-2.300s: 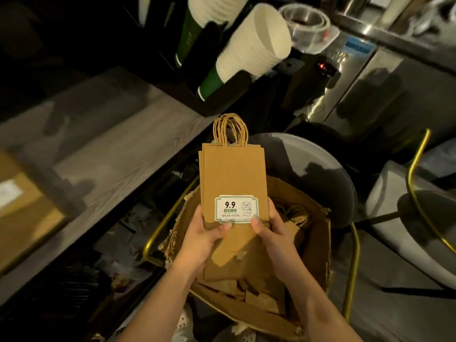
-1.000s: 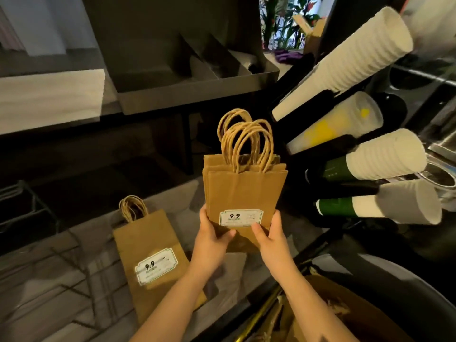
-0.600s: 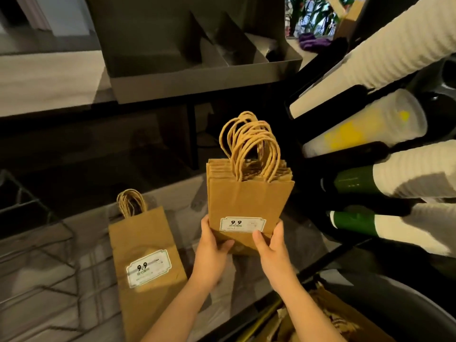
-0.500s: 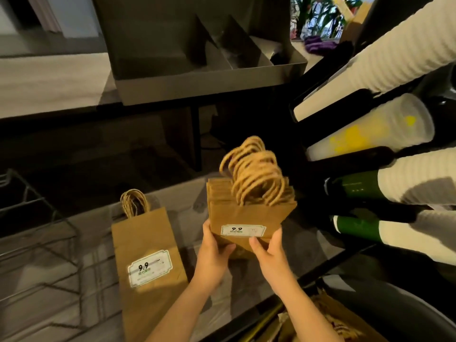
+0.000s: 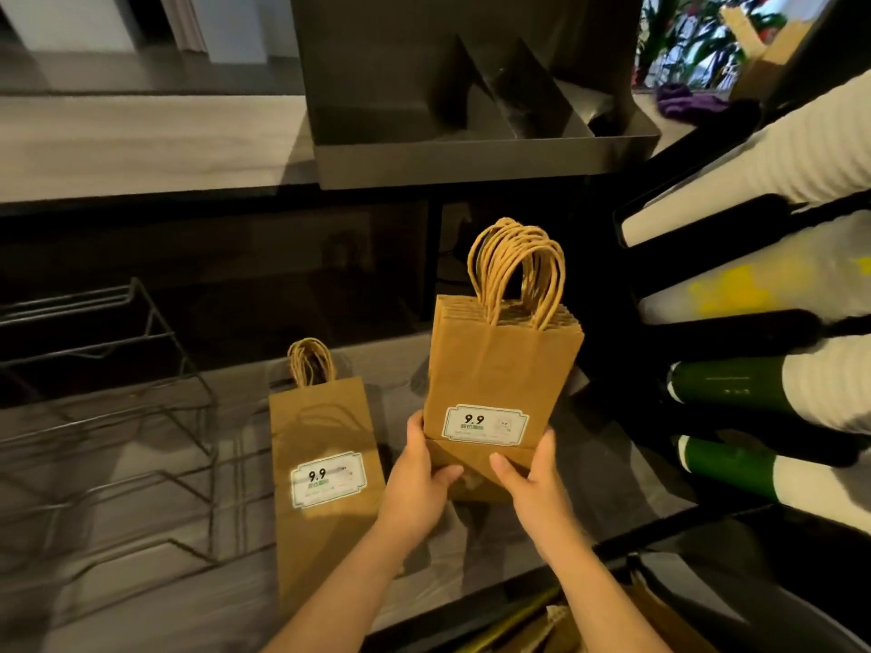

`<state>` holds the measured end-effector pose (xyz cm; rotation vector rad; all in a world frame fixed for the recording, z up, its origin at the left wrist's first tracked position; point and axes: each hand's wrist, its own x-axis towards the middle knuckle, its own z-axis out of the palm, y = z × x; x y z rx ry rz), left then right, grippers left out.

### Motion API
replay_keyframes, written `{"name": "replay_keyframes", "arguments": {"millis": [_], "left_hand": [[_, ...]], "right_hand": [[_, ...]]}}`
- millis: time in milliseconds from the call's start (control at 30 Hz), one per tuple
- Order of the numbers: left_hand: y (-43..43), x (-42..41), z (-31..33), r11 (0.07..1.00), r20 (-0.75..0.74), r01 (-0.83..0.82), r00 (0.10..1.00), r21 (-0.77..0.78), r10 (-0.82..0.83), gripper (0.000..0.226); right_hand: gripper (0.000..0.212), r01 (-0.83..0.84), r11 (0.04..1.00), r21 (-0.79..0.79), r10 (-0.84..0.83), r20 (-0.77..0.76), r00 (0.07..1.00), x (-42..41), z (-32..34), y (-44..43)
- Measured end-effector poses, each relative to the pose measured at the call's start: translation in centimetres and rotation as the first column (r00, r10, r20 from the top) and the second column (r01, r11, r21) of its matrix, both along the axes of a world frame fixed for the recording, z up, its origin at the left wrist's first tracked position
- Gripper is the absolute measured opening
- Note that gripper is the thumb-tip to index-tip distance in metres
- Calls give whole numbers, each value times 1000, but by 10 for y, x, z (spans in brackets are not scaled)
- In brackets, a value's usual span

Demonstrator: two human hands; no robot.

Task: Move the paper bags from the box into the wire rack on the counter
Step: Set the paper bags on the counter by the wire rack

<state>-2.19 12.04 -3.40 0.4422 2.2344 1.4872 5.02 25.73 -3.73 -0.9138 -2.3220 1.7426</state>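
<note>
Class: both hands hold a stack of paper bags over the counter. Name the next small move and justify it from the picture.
Probably carry the stack of paper bags leftward toward the wire rack. The left hand and right hand grip its base and hold it upright. The rack stands off to the left, and a single paper bag lies flat between them.

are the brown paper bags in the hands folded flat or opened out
Folded flat: the held brown paper bags show thin stacked top edges and bunched twine handles.
</note>
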Motion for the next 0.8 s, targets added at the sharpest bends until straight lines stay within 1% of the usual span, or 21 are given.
{"name": "replay_keyframes", "arguments": {"millis": [100,200,300,400,533,667,767,800], "left_hand": [[-23,-2,10,997,36,-58,998,42,57,71],[-51,-3,16,990,75,-131,989,49,127,85],[-82,-3,19,981,96,-189,978,36,185,87],[-107,-3,12,959,159,-283,947,-6,281,89],[-131,-2,-4,939,249,-341,906,-53,343,89],[-142,3,-9,921,244,-378,888,-97,391,92],[-146,11,-17,897,227,-397,871,-194,435,89],[-147,14,-19,887,209,-397,870,-237,446,87]], "right_hand": [[82,-36,999,-22,35,-50,998,-13,6,-15],[81,-88,994,-64,84,-67,994,-28,9,-36],[78,-151,979,-137,145,-50,988,-40,9,-63],[71,-168,963,-209,168,-17,986,-48,2,-86],[75,-191,948,-255,202,16,979,-53,-11,-109],[69,-224,948,-227,243,59,968,-54,-17,-124],[69,-264,954,-143,285,159,945,-53,-22,-132],[71,-273,958,-86,285,200,937,-53,-23,-134]]}}
